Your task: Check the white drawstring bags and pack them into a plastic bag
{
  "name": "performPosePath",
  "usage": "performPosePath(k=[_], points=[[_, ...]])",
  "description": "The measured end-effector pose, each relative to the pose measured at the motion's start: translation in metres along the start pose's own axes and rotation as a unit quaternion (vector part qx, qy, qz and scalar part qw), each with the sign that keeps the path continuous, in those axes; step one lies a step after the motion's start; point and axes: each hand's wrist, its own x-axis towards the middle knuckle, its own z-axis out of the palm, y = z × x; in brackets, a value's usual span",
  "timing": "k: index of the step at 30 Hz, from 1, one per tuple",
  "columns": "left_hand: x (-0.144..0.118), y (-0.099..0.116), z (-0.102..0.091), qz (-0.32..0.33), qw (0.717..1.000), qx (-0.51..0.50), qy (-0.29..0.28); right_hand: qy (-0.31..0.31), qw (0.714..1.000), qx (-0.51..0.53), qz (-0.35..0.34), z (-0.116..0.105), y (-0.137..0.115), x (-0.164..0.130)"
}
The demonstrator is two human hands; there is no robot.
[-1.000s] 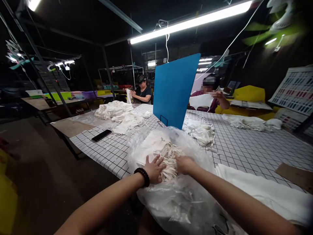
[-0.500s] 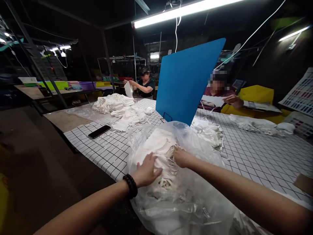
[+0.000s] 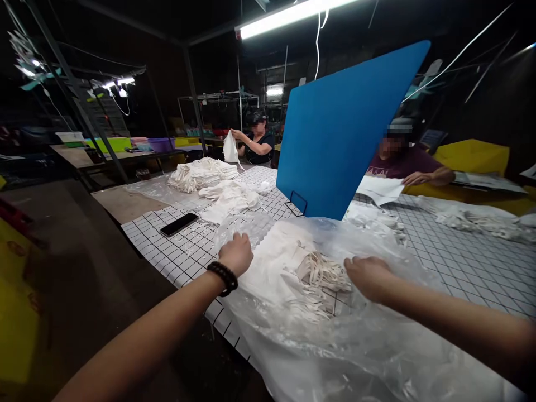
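Observation:
A stack of white cloth pieces with strings (image 3: 288, 262) lies in front of me inside a clear plastic bag (image 3: 301, 357). My left hand (image 3: 237, 254), with a dark beaded bracelet at the wrist, is closed at the bag's left edge, gripping the film. On the other side of the stack, my right hand (image 3: 366, 276) is closed on the bag's right side, its fingertips beside the bunched strings. Neither hand touches the cloth stack. Part of the film in each grip is hidden by the fingers.
A blue panel (image 3: 335, 134) stands on the grid-patterned tabletop behind the bag. A black phone (image 3: 179, 224) lies to the left, near white cloth piles (image 3: 203, 174). Two people, one far left (image 3: 262, 148) and one right (image 3: 406, 159), handle white cloth across the table.
My hands have left the cloth stack and moved apart, left hand leftward, right hand rightward, onto the bag's sides. The bag is spread wider, and my view has shifted slightly.

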Motion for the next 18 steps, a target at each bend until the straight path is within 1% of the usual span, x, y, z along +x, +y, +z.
performPosePath(k=[2, 3, 4, 5, 6, 7, 9, 11, 13, 15, 18], points=[[0.028, 0.011, 0.004, -0.005, 0.999, -0.006, 0.042, 0.002, 0.996, -0.022, -0.091, 0.009, -0.016, -0.005], [0.044, 0.013, 0.008, -0.007, 0.999, -0.011, 0.044, 0.013, 0.989, -0.03, -0.146, 0.014, -0.021, -0.006], [0.06, 0.015, 0.012, -0.013, 0.999, -0.018, 0.036, 0.024, 0.981, -0.034, -0.192, 0.018, -0.024, -0.005], [0.075, 0.014, 0.016, -0.025, 0.999, -0.027, 0.022, 0.033, 0.975, -0.033, -0.217, 0.023, -0.024, -0.004], [0.089, 0.013, 0.02, -0.039, 0.999, -0.035, 0.003, 0.033, 0.976, -0.031, -0.215, 0.026, -0.022, -0.002], [0.102, 0.012, 0.025, -0.054, 0.998, -0.043, -0.013, 0.025, 0.981, -0.033, -0.19, 0.028, -0.019, 0.0], [0.123, 0.008, 0.032, -0.072, 0.995, -0.056, -0.039, -0.004, 0.994, -0.048, -0.1, 0.03, -0.009, 0.005], [0.139, 0.006, 0.037, -0.075, 0.993, -0.066, -0.06, -0.019, 0.998, -0.058, -0.015, 0.027, 0.002, 0.011], [0.151, 0.004, 0.037, -0.077, 0.992, -0.073, -0.062, -0.024, 0.998, -0.037, 0.041, 0.023, 0.012, 0.021], [0.16, 0.003, 0.032, -0.089, 0.992, -0.077, -0.034, -0.025, 0.997, 0.002, 0.073, 0.018, 0.02, 0.032], [0.167, 0.001, 0.016, -0.112, 0.99, -0.075, 0.053, -0.028, 0.994, 0.031, 0.099, 0.014, 0.026, 0.049]])
